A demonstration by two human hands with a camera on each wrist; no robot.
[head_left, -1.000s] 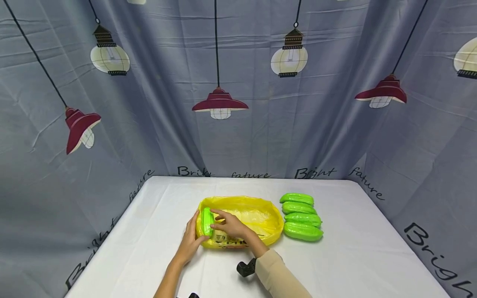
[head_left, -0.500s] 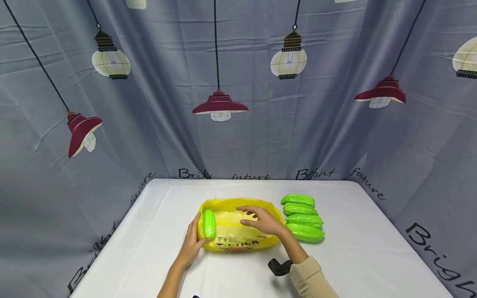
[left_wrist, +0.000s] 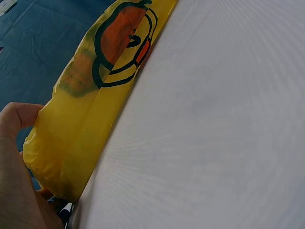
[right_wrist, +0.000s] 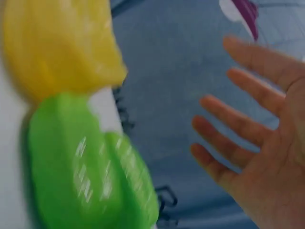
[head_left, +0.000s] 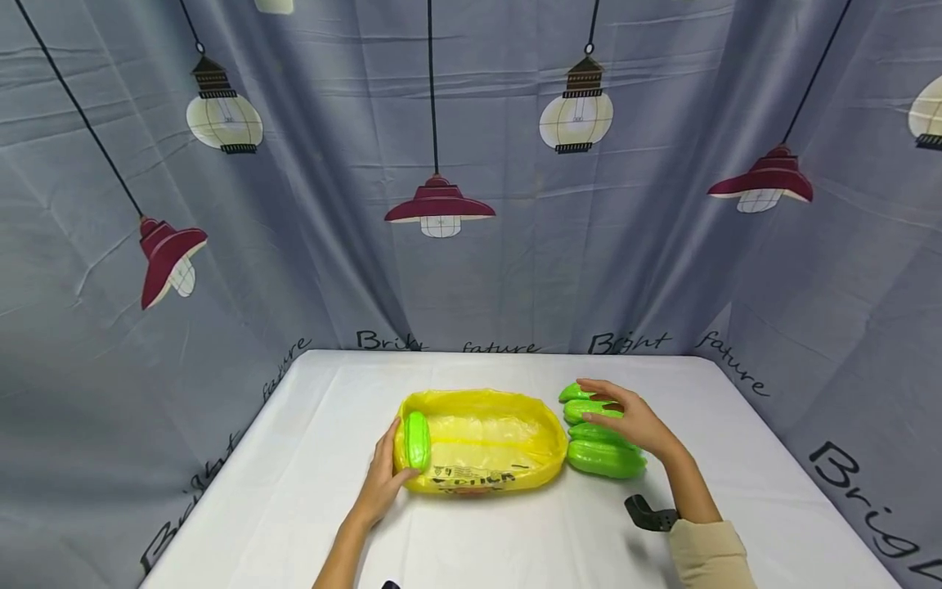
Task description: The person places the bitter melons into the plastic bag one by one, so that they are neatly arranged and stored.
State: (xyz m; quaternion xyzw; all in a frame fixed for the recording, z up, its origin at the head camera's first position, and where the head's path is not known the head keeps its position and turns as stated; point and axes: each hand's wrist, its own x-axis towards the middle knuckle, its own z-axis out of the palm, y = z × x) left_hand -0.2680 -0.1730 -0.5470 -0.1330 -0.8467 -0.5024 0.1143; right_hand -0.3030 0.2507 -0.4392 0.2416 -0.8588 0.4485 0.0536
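A yellow plastic bag (head_left: 508, 478) with dark print sits on the table, its mouth spread wide. Inside, against its left end, lies one glossy green cucumber-like vegetable (head_left: 417, 440). My left hand (head_left: 383, 478) holds the bag's left end, thumb at the near rim and fingers along the outer side; the left wrist view shows the thumb (left_wrist: 26, 114) on the bag's edge. Right of the bag, several similar green vegetables (head_left: 605, 460) lie in a row front to back. My right hand (head_left: 633, 421) hovers over the far ones with fingers spread, holding nothing, partly hiding them.
A white cloth covers the table (head_left: 294, 442). Grey-blue curtains (head_left: 324, 204) printed with lamps enclose its back and sides. A black device (head_left: 651, 515) is worn at my right wrist.
My right hand has let go of the green vegetable at the bag's left end and moved right, across the bag, to above the row. The left hand has stayed at the bag.
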